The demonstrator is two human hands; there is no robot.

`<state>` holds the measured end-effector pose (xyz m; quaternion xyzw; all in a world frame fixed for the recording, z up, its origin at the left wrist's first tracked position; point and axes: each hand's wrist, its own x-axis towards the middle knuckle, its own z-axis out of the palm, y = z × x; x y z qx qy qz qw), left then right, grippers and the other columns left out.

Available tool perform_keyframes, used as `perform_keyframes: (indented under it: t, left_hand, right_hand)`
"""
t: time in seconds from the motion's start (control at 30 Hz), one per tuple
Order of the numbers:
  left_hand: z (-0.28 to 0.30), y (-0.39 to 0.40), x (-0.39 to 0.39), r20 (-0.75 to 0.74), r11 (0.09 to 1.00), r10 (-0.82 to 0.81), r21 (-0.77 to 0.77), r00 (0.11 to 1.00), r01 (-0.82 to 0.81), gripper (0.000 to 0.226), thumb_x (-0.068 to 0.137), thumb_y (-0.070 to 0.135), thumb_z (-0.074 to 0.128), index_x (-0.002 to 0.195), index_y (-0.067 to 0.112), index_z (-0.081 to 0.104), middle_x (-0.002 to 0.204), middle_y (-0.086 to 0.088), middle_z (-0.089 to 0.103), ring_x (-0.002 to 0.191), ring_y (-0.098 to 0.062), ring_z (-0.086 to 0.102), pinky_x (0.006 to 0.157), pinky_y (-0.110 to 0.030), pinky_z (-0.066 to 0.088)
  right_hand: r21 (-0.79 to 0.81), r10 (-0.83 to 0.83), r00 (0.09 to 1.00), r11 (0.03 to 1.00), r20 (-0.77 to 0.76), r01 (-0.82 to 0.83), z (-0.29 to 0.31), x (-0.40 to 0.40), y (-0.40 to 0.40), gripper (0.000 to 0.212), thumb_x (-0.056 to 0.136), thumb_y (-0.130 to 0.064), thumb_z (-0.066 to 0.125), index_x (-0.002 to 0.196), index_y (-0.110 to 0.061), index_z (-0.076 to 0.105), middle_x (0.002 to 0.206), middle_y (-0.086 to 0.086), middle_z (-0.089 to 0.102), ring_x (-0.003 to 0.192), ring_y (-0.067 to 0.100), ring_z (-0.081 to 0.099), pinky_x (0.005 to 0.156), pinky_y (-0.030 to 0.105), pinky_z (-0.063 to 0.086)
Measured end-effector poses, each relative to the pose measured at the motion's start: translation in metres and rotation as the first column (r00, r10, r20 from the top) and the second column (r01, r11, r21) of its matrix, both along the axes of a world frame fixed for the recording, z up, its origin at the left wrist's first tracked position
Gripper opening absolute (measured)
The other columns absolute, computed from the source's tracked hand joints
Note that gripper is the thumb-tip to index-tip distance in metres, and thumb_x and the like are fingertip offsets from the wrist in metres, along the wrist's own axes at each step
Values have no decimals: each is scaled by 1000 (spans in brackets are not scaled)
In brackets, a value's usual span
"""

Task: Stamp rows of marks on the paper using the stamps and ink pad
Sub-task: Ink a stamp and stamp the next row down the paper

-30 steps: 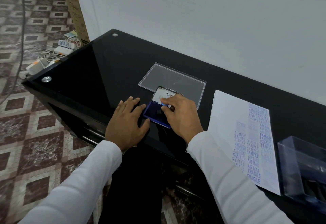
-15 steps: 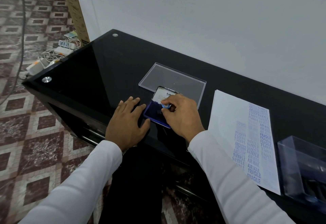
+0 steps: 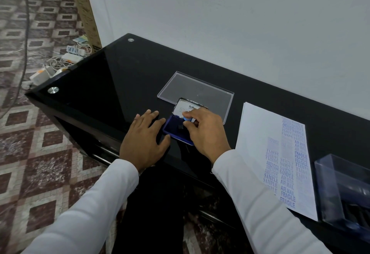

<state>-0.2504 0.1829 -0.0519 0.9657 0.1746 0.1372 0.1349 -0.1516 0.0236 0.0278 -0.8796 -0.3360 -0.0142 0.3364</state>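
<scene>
The right hand point(image 3: 208, 131) pinched a small blue stamp point(image 3: 187, 119) over the open ink pad point(image 3: 176, 131). The left hand point(image 3: 144, 139) lay spread on the bench point(image 3: 112, 85), its thumb touching the pad. Probably best was to press straight down, lightly, then carry the stamp to the paper point(image 3: 258, 133) on the right.

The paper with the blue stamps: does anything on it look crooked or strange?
Yes. On the paper the stamped rows are uneven: several marks read upside down relative to the others, many overlap, and the upper ones look faint. No tear or spill shows.
</scene>
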Motion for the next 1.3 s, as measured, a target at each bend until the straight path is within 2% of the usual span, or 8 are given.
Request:
perform_keyframes:
  t: [0.2, 0.37, 0.47, 0.7, 0.9, 1.03, 1.17, 1.3]
  left_hand:
    - [1, -1, 0, 6, 1000, 0, -6, 1000, 0, 65, 90, 59, 40, 143, 23, 52, 155, -6, 43, 149, -26, 30, 124, -48, 18]
    - [2, -1, 0, -12, 1000, 6, -4, 1000, -6, 66, 90, 60, 39, 145, 24, 50, 157, -5, 40, 150, -24, 27, 125, -47, 16]
    - [1, -1, 1, -13, 1000, 1, 0, 1000, -1, 65, 90, 59, 41, 145, 24, 50, 157, -5, 40, 150, -25, 28, 124, -47, 16]
    - [2, -1, 0, 7, 1000, 5, -2, 1000, -5, 64, 91, 58, 42, 144, 24, 51, 156, -5, 42, 149, -25, 29, 124, -46, 16]
    - [4, 0, 0, 2, 999, -5, -40, 1000, 6, 60, 93, 53, 54, 145, 25, 49, 157, -4, 40, 150, -23, 26, 124, -43, 13]
    - [11, -2, 1, 17, 995, 0, -103, 1000, 2, 63, 92, 50, 59, 147, 23, 46, 157, -3, 40, 151, -23, 24, 123, -40, 9]
    - [19, -15, 4, 60, 993, -34, -111, 998, 41, 63, 92, 50, 59, 147, 22, 46, 154, -3, 43, 150, -23, 26, 122, -38, 10]
    - [29, -43, 17, 93, 987, -73, -135, 993, 85, 62, 91, 50, 60, 144, 19, 50, 152, -3, 45, 148, -24, 28, 125, -43, 17]
  right_hand:
    - [-10, 12, 1000, 1000, 9, -12, 0, -1, -1, 28, 93, -16, 67, 121, -16, 71, 118, 2, 69, 102, 18, 65, 95, 34, 53]
    - [1, 5, 1000, 1000, -5, -5, 1, -2, -2, 28, 91, -15, 68, 119, -15, 71, 117, 1, 69, 99, 14, 65, 92, 23, 51]
    - [3, 3, 1000, 1000, -4, -3, 1, -3, -2, 28, 90, -14, 69, 118, -15, 72, 116, 2, 70, 99, 14, 64, 91, 22, 51]
    - [-10, 18, 1000, 1000, 10, -18, 0, -3, -2, 29, 92, -14, 67, 121, -14, 70, 119, 3, 69, 106, 17, 64, 98, 30, 51]
    - [-10, 23, 1000, 1000, -5, -23, -1, -4, -2, 30, 94, -14, 65, 124, -14, 68, 121, 4, 67, 107, 17, 63, 97, 27, 50]
    - [36, 10, 1000, 999, 0, -10, 0, -5, -8, 29, 94, -14, 65, 123, -13, 68, 120, 3, 67, 107, 15, 62, 98, 30, 52]
    - [97, -37, 999, 995, 15, 35, 1, -3, -21, 27, 93, -16, 67, 121, -16, 69, 118, 0, 67, 106, 12, 62, 95, 27, 53]
    - [146, -91, 995, 986, 44, 84, 6, 2, -46, 25, 91, -13, 69, 115, -14, 71, 112, -1, 68, 98, 11, 64, 90, 20, 53]
